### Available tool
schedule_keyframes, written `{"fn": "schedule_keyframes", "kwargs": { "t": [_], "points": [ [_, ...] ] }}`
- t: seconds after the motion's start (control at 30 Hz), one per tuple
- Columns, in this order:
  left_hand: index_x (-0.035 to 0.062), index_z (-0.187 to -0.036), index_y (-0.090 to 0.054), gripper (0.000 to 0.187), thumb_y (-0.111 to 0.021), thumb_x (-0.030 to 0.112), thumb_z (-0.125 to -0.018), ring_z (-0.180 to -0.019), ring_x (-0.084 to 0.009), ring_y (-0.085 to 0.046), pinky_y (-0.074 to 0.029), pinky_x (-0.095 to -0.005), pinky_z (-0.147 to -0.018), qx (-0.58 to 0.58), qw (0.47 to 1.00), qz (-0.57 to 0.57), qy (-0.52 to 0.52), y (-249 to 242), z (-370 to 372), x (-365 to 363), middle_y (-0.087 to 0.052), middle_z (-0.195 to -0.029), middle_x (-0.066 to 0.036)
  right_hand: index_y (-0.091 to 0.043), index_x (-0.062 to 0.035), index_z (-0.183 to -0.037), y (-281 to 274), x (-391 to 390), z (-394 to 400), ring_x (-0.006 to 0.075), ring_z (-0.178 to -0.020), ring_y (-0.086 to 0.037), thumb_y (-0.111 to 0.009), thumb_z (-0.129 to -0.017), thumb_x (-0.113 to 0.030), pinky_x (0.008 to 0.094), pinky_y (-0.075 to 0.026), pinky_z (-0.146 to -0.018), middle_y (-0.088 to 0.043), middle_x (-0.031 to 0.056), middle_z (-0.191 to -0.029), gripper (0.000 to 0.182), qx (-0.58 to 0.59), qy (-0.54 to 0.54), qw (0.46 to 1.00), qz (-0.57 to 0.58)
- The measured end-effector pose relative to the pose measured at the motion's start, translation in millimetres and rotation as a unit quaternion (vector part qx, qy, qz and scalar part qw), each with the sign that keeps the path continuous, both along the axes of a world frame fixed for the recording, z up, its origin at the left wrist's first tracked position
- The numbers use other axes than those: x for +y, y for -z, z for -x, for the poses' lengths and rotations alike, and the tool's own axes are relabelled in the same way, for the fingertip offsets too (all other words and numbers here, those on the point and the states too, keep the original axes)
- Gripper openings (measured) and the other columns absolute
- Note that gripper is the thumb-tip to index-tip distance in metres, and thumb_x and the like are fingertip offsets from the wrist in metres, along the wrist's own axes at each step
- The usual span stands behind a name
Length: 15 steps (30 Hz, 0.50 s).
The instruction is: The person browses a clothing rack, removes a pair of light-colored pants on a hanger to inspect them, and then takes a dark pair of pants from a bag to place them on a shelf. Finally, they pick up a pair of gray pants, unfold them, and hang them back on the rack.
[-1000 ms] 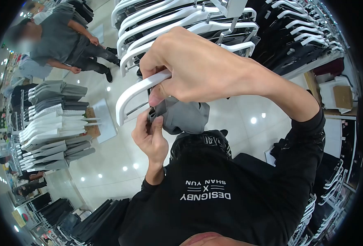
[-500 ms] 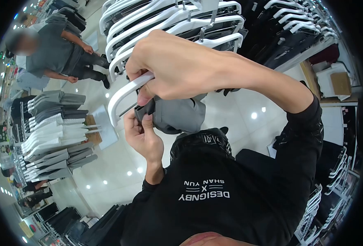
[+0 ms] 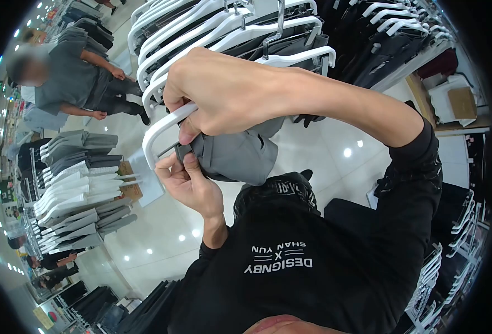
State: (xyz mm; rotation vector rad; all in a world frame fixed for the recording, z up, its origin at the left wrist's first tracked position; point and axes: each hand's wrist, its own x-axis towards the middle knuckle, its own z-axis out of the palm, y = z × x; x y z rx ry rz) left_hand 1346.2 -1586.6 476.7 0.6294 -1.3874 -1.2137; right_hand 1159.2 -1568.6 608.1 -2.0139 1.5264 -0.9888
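Note:
Grey trousers (image 3: pixel 235 156) hang folded below a white hanger (image 3: pixel 156 133). From the right, my right hand (image 3: pixel 218 94) reaches across and is closed on the hanger, its thumb by the waistband. Lower down, my left hand (image 3: pixel 193 186) pinches the waistband edge between thumb and fingers, next to the hanger's thin metal bar. The clips are hidden by my fingers.
White hangers with dark trousers (image 3: pixel 229 36) crowd the rack just beyond my hands. A rack of grey and white clothes (image 3: pixel 84 183) stands at left, with a person (image 3: pixel 79 83) above it. Cardboard (image 3: pixel 461 103) lies at right.
Both hands have shifted slightly left with the hanger and trousers. My left hand's fingers have spread a little along the waistband edge. The surroundings have shifted slightly with the camera.

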Motion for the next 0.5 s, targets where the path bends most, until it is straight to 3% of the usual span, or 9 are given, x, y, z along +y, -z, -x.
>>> {"fn": "schedule_keyframes", "kwargs": {
  "t": [0.07, 0.17, 0.37, 0.47, 0.5],
  "points": [
    [-0.0002, -0.109, -0.043, 0.018, -0.059, 0.006, -0.101, -0.092, -0.0131, -0.064, -0.049, -0.0240, -0.083, 0.010, 1.000, -0.003, 0.011, 3.5, -0.7, -1.4, -0.065, -0.102, -0.016, -0.061, 0.0112, -0.070, 0.8, 2.3, 1.5, 0.0328, -0.055, -0.054, -0.078, -0.075, -0.008, 0.0408, -0.043, -0.056, -0.052, 0.0216, -0.059, 0.026, 0.026, 0.006, 0.999, 0.024],
    [0.0004, -0.110, -0.043, 0.019, -0.058, 0.008, -0.102, -0.085, -0.0097, -0.060, -0.047, -0.0215, -0.076, -0.011, 1.000, -0.022, 0.015, 3.3, 1.7, 0.3, -0.066, -0.099, -0.013, -0.066, 0.0105, -0.075, -5.1, 3.8, 4.3, 0.0374, -0.065, -0.067, -0.080, -0.077, -0.018, 0.0437, -0.051, -0.062, -0.064, 0.0230, -0.065, 0.032, 0.060, -0.004, 0.997, -0.052],
    [-0.0009, -0.115, -0.048, 0.021, -0.058, 0.012, -0.103, -0.076, -0.0038, -0.050, -0.036, -0.0178, -0.065, -0.040, 0.997, -0.018, 0.063, 8.6, -2.1, 2.3, -0.066, -0.093, -0.006, -0.065, 0.0116, -0.082, -1.3, 8.1, 5.6, 0.0386, -0.065, -0.064, -0.076, -0.080, -0.015, 0.0427, -0.051, -0.065, -0.060, 0.0231, -0.065, 0.029, 0.065, -0.010, 0.995, -0.069],
    [-0.0044, -0.119, -0.052, 0.024, -0.058, 0.014, -0.104, -0.079, -0.0052, -0.055, -0.041, -0.0180, -0.069, -0.054, 0.996, -0.013, 0.067, 10.7, -3.6, 1.0, -0.067, -0.099, -0.007, -0.067, 0.0082, -0.092, -5.7, 11.5, 1.7, 0.0379, -0.078, -0.066, -0.076, -0.081, -0.015, 0.0422, -0.052, -0.071, -0.066, 0.0230, -0.079, 0.027, 0.093, 0.006, 0.988, -0.122],
    [-0.0058, -0.121, -0.052, 0.025, -0.057, 0.012, -0.103, -0.083, -0.0063, -0.057, -0.043, -0.0193, -0.074, -0.050, 0.996, -0.023, 0.073, 10.0, -4.2, 1.2, -0.067, -0.101, -0.008, -0.067, 0.0067, -0.095, 1.2, 13.0, -0.1, 0.0371, -0.083, -0.066, -0.076, -0.081, -0.015, 0.0421, -0.052, -0.073, -0.066, 0.0226, -0.085, 0.028, 0.121, 0.019, 0.991, -0.059]
  ]
}}
